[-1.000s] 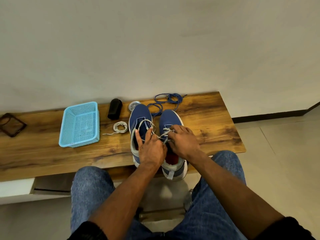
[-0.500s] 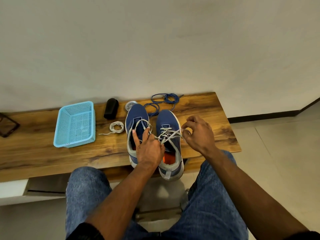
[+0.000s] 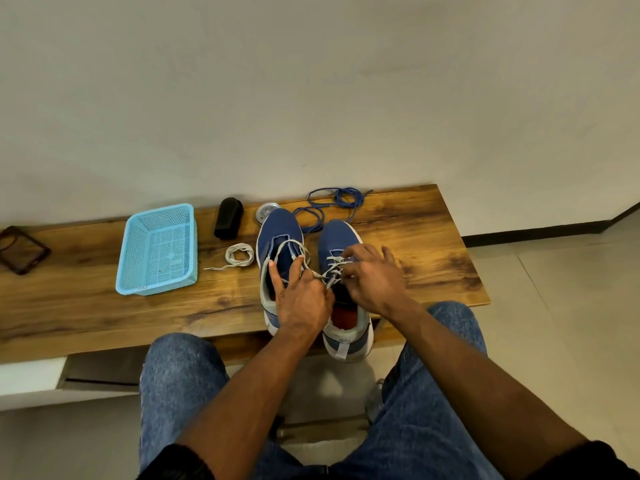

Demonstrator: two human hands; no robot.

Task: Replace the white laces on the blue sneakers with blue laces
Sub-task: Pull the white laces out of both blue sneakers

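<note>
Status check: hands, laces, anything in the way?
Left hand holds white lace; right hand picks at right sneaker lacing. Blue laces unused behind. Nothing blocking.

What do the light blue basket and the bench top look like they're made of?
Blue basket: looks like moulded plastic, matte, with perforated mesh walls and base. Bench top: wood or a wood-look laminate; brown grain with dark streaks and a mild sheen. Which of the two can't be told.
</note>
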